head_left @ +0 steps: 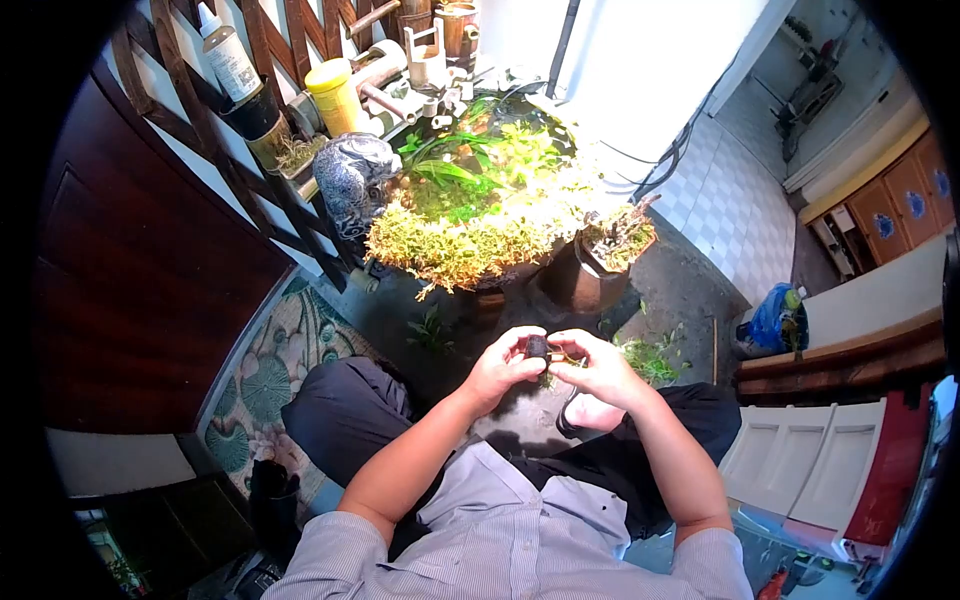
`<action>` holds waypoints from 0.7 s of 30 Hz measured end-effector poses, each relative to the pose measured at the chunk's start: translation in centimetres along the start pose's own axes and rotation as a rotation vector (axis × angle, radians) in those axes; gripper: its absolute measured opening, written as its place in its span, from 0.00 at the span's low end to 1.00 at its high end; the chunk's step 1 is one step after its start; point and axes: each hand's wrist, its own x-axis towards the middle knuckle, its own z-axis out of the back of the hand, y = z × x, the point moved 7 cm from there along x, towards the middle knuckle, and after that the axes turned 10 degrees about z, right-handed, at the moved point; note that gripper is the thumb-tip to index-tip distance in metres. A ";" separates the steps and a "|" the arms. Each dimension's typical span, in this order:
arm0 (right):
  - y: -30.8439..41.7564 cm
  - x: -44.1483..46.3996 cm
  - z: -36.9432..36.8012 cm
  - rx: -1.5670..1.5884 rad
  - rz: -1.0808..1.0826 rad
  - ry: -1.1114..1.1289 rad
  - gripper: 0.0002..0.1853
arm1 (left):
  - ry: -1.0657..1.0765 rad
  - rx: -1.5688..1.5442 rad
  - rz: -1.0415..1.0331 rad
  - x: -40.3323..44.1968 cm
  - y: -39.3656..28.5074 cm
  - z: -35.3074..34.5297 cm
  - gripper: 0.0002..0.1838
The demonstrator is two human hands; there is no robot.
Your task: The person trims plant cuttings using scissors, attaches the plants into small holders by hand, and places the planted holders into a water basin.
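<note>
My left hand (503, 366) is closed around a small black cylinder (538, 350), held between thumb and fingers above my lap. My right hand (597, 368) is beside it, its fingers pinched at a thin yellowish strand (566, 357) that runs toward the cylinder. I cannot make out whether the strand is a stem or a cord. Below the hands, cut green plants (650, 360) lie on the dark floor, near my sandalled foot (592, 411).
Ahead stands a planted water basin (470, 245) edged with moss-like greenery. A brown pot (585, 280) is at its right and a grey stone-like figure (352, 180) at its left. A yellow-lidded jar (335, 95) and a white bottle (229, 60) are by the wooden lattice (180, 95).
</note>
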 end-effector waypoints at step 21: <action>-1.5 -1.0 5.3 0.033 0.032 -0.308 0.07 | -0.062 -0.144 0.097 0.1 0.5 0.8 0.20</action>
